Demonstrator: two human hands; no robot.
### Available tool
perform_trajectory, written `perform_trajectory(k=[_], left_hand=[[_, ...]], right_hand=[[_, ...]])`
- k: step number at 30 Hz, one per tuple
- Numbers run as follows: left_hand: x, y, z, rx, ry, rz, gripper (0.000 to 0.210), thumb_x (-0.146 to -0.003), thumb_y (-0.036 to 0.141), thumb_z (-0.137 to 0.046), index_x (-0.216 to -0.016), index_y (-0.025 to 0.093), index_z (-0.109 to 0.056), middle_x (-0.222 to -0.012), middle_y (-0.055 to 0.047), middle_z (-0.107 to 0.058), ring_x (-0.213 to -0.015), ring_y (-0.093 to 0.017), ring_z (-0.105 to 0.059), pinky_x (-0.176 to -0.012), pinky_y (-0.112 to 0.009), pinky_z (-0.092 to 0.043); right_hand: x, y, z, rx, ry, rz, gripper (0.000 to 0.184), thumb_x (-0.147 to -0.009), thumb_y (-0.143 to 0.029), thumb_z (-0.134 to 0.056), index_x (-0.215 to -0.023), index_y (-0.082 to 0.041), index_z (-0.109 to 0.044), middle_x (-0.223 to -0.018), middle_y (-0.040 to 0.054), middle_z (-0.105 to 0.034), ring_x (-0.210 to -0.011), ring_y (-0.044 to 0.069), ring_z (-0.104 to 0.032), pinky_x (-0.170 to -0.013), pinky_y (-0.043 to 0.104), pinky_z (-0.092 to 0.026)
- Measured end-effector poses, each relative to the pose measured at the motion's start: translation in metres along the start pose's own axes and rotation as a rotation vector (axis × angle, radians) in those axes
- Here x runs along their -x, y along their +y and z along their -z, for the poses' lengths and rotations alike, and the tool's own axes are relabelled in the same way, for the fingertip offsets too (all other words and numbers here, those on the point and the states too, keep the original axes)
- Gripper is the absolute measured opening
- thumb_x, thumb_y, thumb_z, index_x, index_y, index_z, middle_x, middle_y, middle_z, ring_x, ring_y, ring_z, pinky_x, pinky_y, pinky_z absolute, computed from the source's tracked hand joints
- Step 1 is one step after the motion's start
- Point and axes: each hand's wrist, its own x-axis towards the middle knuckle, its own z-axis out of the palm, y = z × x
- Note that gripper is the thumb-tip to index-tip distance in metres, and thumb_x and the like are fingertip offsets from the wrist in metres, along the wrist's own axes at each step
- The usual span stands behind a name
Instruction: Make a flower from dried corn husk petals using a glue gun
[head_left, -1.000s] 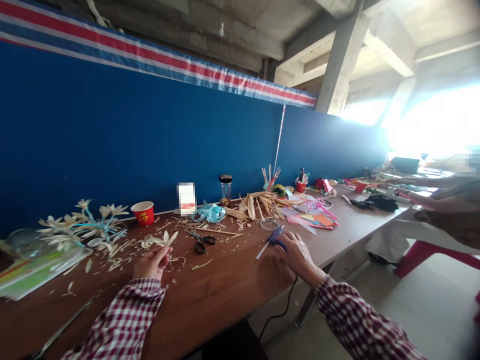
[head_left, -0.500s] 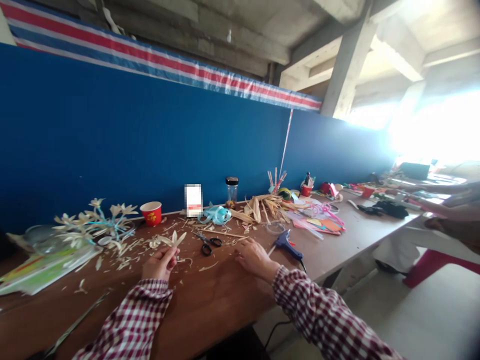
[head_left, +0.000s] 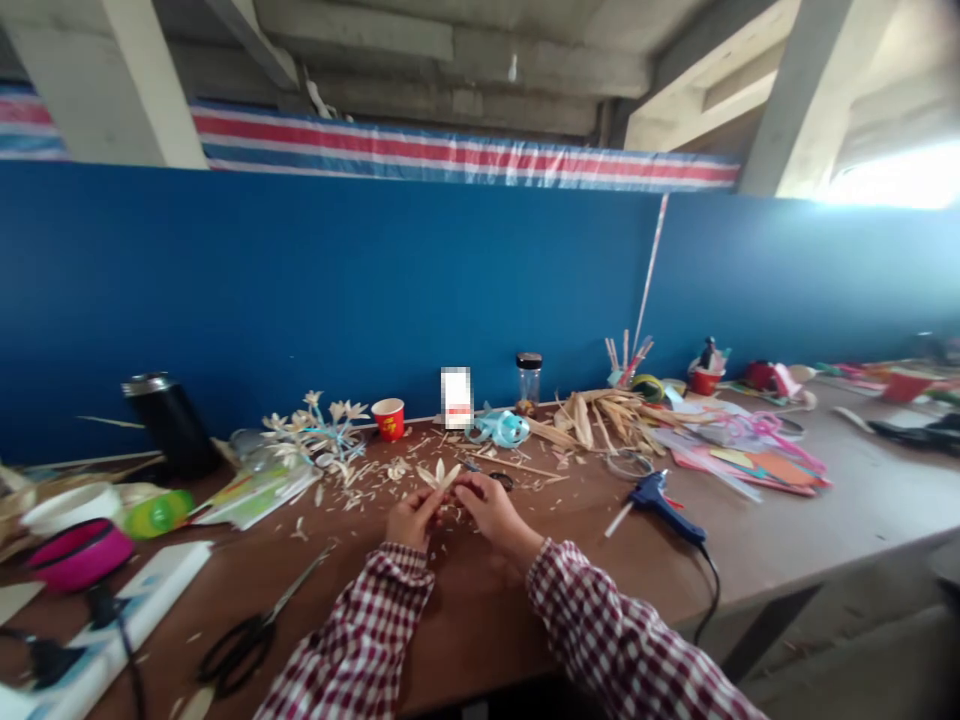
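Note:
My left hand (head_left: 411, 520) pinches a pale flower (head_left: 439, 473) with pointed petals that look like dried husk. Close at its right is my right hand (head_left: 492, 508), thumb and fingers drawn together beside the flower; whatever lies between those fingertips is too small to make out. Small scissors (head_left: 501, 481) lie behind the right hand, partly covered by it. Pale shavings (head_left: 360, 487) are strewn around both hands. A blue glue gun (head_left: 660, 500) with a white glue stick rests to the right. Larger black-handled scissors (head_left: 238, 648) lie at the near left.
At the back stand finished-looking pale flowers (head_left: 315, 432) on blue stems, a red paper cup (head_left: 388, 420), a lidded jar (head_left: 529, 380) and dried husks (head_left: 592, 415). On the left are a black flask (head_left: 169, 425) and a white power strip (head_left: 161, 590). Coloured paper (head_left: 787, 470) lies right.
My right hand has moved from the table over to the flower, its fingers now drawn together. My left hand still holds the flower. The view has turned left, bringing in the flask and power strip.

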Motion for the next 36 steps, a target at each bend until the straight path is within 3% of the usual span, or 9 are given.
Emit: perform_trajectory(k=[5,13,28,36], left_hand=[[-0.005,-0.010,0.003,-0.046,-0.023,-0.034,0.008,-0.062,0.014,-0.073,-0.065,0.012,-0.065,-0.048,0.000,-0.059,-0.040,-0.009,-0.050,-0.039,-0.019,-0.042],[0.002,-0.014,0.002,-0.094,-0.065,-0.058,0.020,-0.058,0.019,-0.077,-0.073,0.010,-0.067,-0.054,-0.003,-0.065,-0.043,-0.010,-0.055,-0.042,-0.019,-0.046],[0.006,-0.014,-0.002,-0.157,-0.044,-0.089,0.017,-0.063,0.022,-0.074,-0.071,0.011,-0.064,-0.059,-0.003,-0.067,-0.046,-0.013,-0.058,-0.046,-0.023,-0.046],[0.013,-0.008,-0.006,-0.206,-0.059,-0.109,0.023,-0.059,0.025,-0.076,-0.070,0.009,-0.064,-0.055,-0.003,-0.064,-0.044,-0.010,-0.055,-0.046,-0.023,-0.044]], right_hand=[[0.007,0.007,-0.009,-0.214,0.017,-0.071,0.029,-0.077,-0.042,-0.057,-0.079,-0.014,-0.064,-0.063,-0.0002,-0.059,-0.053,0.011,-0.049,-0.048,0.021,-0.040],[0.009,0.006,-0.009,-0.349,0.100,-0.149,0.040,-0.067,-0.054,-0.065,-0.069,-0.014,-0.059,-0.056,-0.0021,-0.055,-0.049,0.009,-0.046,-0.045,0.021,-0.037],[0.007,0.023,-0.013,-0.316,0.114,-0.140,0.038,-0.067,-0.053,-0.064,-0.071,-0.015,-0.060,-0.059,0.0011,-0.060,-0.050,0.013,-0.052,-0.045,0.023,-0.040],[0.010,0.019,-0.012,-0.289,0.133,-0.124,0.034,-0.070,-0.050,-0.062,-0.064,-0.017,-0.053,-0.052,-0.0039,-0.052,-0.046,0.010,-0.045,-0.042,0.021,-0.035]])
